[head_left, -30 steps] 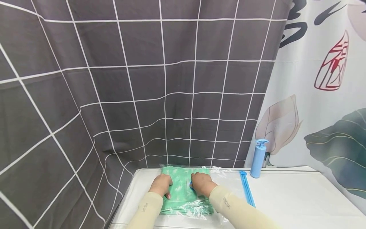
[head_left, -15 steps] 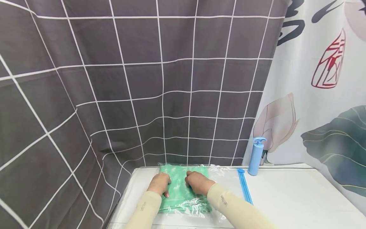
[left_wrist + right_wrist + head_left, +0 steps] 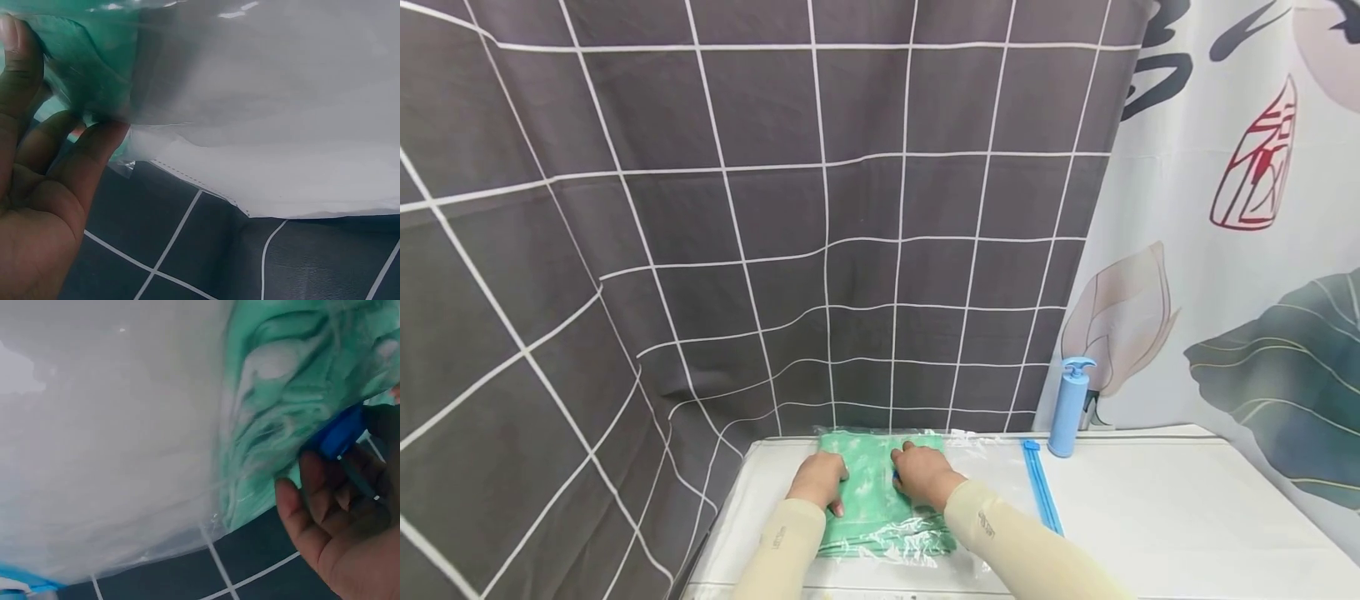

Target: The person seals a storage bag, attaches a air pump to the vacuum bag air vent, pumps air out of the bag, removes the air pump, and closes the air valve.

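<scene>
Head view: a clear plastic storage bag [image 3: 1000,473] containing folded green patterned cloth [image 3: 867,492] lies flat on the white bench [image 3: 1195,508]. The left hand [image 3: 820,481] rests at the cloth's left side; the right hand [image 3: 927,475] is over its right half. The bag's blue zip strip [image 3: 1042,490] lies to the right, near an upright blue hand pump [image 3: 1069,408].

Left wrist view: left hand relaxed, fingers touching the bag, thumb apart.

Right wrist view: right hand pinching a blue round cap [image 3: 342,432] against the bag; other fingers loosely bent.
</scene>
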### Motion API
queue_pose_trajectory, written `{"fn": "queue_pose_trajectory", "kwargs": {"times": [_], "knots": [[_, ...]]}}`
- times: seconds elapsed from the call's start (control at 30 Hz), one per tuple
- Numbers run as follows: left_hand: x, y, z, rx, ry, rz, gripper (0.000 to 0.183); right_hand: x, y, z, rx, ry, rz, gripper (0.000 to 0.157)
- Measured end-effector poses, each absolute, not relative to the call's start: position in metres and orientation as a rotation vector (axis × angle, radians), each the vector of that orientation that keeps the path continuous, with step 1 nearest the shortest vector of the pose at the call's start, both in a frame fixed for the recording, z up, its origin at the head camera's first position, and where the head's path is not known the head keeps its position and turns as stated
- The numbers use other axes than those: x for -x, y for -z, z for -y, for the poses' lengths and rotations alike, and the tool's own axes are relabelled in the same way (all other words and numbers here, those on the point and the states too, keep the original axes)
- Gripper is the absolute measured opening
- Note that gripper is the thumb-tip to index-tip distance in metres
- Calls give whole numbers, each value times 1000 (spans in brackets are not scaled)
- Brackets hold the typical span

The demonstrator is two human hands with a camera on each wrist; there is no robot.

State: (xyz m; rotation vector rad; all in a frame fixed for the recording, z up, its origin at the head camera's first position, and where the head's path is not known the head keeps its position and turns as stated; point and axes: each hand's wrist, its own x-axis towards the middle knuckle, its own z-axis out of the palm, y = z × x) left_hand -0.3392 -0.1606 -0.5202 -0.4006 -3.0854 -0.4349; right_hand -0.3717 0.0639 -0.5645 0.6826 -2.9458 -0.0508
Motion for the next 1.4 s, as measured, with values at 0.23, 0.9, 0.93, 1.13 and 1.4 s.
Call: {"fn": "queue_pose_trajectory", "kwargs": {"times": [0.23, 0.9, 0.93, 1.13, 1.4], "knots": [[342, 522, 161, 392, 435, 3074, 64, 388, 585, -73, -992, -92, 2804, 25], [343, 525, 160, 354, 461, 3093, 64, 345, 519, -73, -873, -184, 2864, 20], [344, 525, 160, 355, 458, 3089, 63, 351, 525, -81, -900, -246, 2815, 20], [345, 527, 158, 363, 474, 3089, 63, 350, 527, -144, -910, -615, 2669, 30], [346, 525, 160, 412, 389, 3094, 63, 303, 505, -235, -330, -844, 2847, 31]]}}
